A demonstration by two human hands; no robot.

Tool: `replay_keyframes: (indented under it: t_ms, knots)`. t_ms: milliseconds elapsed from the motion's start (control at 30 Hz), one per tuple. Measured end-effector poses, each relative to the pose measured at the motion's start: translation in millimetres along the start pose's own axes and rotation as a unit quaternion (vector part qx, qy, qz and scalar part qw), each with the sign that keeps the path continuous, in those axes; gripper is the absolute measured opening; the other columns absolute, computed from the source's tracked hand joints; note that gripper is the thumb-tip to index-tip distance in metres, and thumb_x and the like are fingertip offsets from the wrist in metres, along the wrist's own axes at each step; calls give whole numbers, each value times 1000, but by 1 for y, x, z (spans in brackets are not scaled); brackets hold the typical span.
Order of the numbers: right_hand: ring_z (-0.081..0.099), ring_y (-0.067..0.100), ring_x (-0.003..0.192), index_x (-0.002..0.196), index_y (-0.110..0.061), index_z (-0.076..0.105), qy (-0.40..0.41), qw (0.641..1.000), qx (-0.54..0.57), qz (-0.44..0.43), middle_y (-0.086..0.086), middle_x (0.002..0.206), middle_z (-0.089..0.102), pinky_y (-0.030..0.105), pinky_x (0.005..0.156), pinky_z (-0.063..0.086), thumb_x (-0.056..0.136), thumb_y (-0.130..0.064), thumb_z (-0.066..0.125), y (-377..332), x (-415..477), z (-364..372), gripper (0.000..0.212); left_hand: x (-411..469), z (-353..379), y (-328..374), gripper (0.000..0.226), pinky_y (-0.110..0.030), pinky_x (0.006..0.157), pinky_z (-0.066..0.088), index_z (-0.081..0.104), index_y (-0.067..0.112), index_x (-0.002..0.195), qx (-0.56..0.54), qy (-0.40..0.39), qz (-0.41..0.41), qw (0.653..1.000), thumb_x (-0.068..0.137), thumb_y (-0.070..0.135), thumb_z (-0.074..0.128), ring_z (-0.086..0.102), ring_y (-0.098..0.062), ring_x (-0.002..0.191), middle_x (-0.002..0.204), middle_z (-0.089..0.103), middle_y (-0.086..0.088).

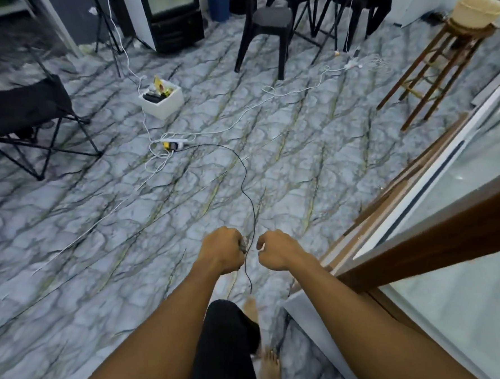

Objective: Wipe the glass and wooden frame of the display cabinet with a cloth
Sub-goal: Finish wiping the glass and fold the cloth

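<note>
The display cabinet stands at the right edge, with its dark wooden frame slanting across and its glass below that bar. Both my arms reach forward over the floor, left of the cabinet and apart from it. My left hand is curled round a small dark thing where a thin black cable passes. My right hand is curled too, pinching a small white thing at its fingertips. No cloth is in view.
A white power strip with white cords lies on the marble-patterned floor. Around it stand a white box, a black folding chair, black chairs and a wooden stool bearing a basket. My legs and bare feet are below.
</note>
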State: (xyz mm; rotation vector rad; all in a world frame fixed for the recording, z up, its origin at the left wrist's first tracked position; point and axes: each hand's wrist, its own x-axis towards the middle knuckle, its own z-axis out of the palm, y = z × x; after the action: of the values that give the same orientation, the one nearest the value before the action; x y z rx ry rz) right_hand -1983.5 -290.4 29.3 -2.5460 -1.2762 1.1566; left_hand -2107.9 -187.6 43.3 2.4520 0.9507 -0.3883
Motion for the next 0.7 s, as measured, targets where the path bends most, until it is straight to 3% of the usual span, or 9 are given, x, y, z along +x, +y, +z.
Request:
replay_keyframes:
  t_ms: [67,133,233,333,433,567,700]
  knots:
    - [65,32,98,121,-8,69,7,1000,18,9,15,118,65,38,77,53,90,-12,54,-5,17,-7,35,20,-15,-4,31,-28,64,39,48,27,62,2,-1,8,1000,83,12,64,68,-30,84,83,70,-6]
    - [65,33,98,116,-6,71,19,998,45,29,14,111,68,39,82,57,87,-11,55,-9,35,-15,34,46,-28,-14,26,-28,59,39,51,23,63,2,-12,17,1000,82,12,63,68,-30,78,67,60,-1]
    - [67,34,100,118,-6,71,34,994,84,61,15,115,71,43,88,59,86,-11,55,-16,71,-30,36,93,-50,-29,30,-27,49,33,46,20,56,16,-10,52,998,81,11,60,62,-29,69,59,52,2]
    - [66,33,109,128,-12,69,63,985,136,87,13,125,69,39,92,56,91,-11,52,-32,109,-53,41,138,-79,-47,23,-24,51,32,57,19,66,41,-23,101,994,87,10,59,50,-18,66,62,52,6]
    - [66,30,106,129,-15,68,61,981,150,108,11,119,70,33,86,53,89,-13,53,-49,139,-71,42,172,-101,-62,19,-24,57,33,59,22,74,66,-30,127,989,90,12,59,55,-19,72,62,45,12]
    - [63,29,115,132,-17,66,72,975,165,127,10,132,65,31,91,51,91,-15,53,-59,173,-96,44,212,-124,-64,31,-27,63,36,47,25,63,51,-46,137,988,89,13,60,61,-21,79,70,55,5]
    - [62,29,119,134,-16,66,78,974,163,139,11,136,63,33,93,50,92,-13,53,-50,206,-133,45,270,-143,-49,21,-28,62,40,56,21,66,41,-61,165,983,86,15,59,67,-26,79,73,65,-1]
